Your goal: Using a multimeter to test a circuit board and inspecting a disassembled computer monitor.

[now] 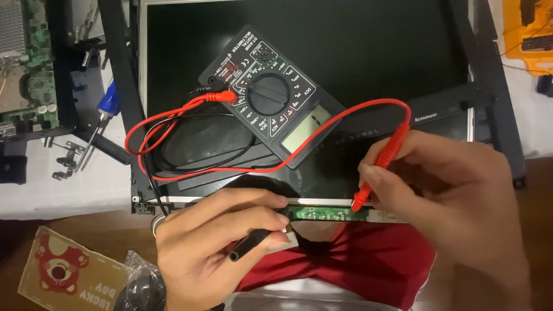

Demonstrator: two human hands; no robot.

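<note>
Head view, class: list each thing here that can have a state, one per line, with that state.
Multimeter: lying flat on the screen panel, display blank.
Red probe: pinched in right hand, tip on the green circuit strip.
Black probe: gripped in left hand, tip hidden.
Screen panel: dark, lying flat.

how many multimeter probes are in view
2. The red probe is in the right hand, tip on the green circuit strip. The black probe is in the left hand, tip hidden.

one multimeter (271, 98), two probes (380, 167), two hands (449, 190)
</note>
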